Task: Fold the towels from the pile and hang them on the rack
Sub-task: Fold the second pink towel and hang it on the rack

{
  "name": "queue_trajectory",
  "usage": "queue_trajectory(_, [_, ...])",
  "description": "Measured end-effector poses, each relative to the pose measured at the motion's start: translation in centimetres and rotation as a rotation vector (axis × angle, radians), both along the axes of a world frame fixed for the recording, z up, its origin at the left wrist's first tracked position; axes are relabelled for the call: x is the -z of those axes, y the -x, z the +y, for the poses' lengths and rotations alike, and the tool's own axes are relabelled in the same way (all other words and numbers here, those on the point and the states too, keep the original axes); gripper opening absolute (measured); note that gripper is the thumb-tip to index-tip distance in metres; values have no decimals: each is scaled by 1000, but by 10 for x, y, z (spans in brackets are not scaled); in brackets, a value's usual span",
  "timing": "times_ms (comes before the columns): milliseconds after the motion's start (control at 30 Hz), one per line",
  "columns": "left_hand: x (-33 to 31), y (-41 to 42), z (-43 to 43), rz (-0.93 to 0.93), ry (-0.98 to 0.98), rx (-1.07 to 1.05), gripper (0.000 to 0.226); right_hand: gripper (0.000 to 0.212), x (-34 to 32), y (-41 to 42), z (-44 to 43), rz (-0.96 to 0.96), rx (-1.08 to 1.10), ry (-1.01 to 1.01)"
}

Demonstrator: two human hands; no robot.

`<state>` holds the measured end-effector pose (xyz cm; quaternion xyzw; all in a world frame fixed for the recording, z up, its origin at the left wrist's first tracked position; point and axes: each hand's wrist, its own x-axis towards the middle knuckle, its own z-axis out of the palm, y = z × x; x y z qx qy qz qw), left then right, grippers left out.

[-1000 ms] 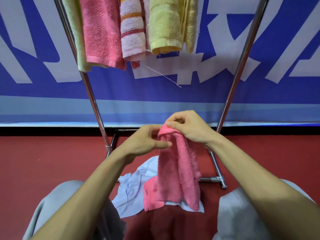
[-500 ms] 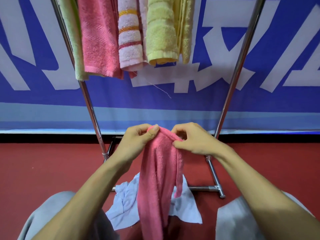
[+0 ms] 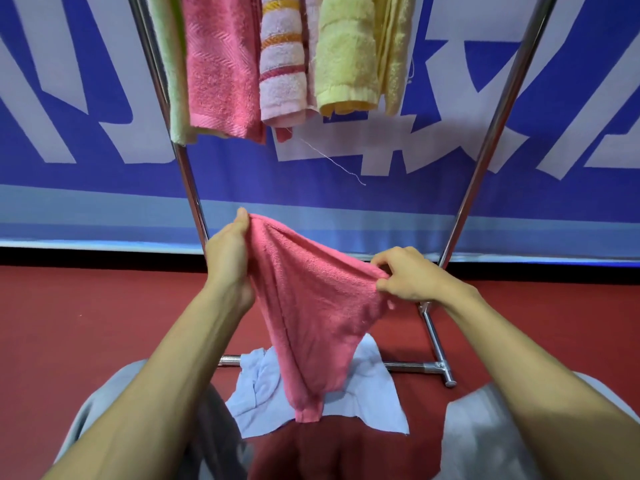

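My left hand [image 3: 230,258] grips one top corner of the pink towel [image 3: 311,306] at the centre of the frame; my right hand [image 3: 412,277] pinches its other corner, lower and to the right; the towel sags between them, its tip hanging over a light blue towel [image 3: 367,393] on the red floor [image 3: 86,323]; the rack [image 3: 485,161] stands behind, folded towels [image 3: 284,60] hanging at the top.

Left hand [image 3: 227,252] high, right hand [image 3: 410,277] lower, both in pinch.
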<state>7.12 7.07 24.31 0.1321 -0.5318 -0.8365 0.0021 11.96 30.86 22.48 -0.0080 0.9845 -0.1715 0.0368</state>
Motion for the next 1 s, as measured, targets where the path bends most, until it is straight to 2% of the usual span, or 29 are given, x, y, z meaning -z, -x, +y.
queue_trajectory(167, [5,3,-7,-113,1,-33,35,14,-10,-3,8,65,35,14])
queue_trajectory(233, [7,3,-8,-154,17,-78,32,19,-15,-4,11,76,66,79])
queue_trajectory(333, [8,4,-6,-209,82,-82,20,28,-20,-5,10,99,104,299])
queue_trajectory(433, [8,3,4,-83,303,96,5,28,-27,-10,-3,135,57,618])
queue_trajectory(467, [7,1,9,-12,398,185,11,26,-30,-13,-7,137,29,704])
queue_trajectory(567, [5,-10,18,152,483,526,62,20,-36,-17,-12,96,-73,780])
queue_trajectory(633, [9,-16,24,210,488,721,73,16,-35,-16,-14,48,-113,779])
queue_trajectory(700, [16,-20,30,240,477,782,58,13,-34,-15,-14,15,-98,837])
queue_trajectory(800, [20,-27,40,305,510,758,22,10,-35,-16,-12,9,-54,932])
queue_trajectory(867, [18,-30,43,343,533,724,6,12,-36,-17,-7,7,-54,932])
queue_trajectory(1000, [11,-28,40,280,421,633,9,26,-38,-20,2,-32,-96,771])
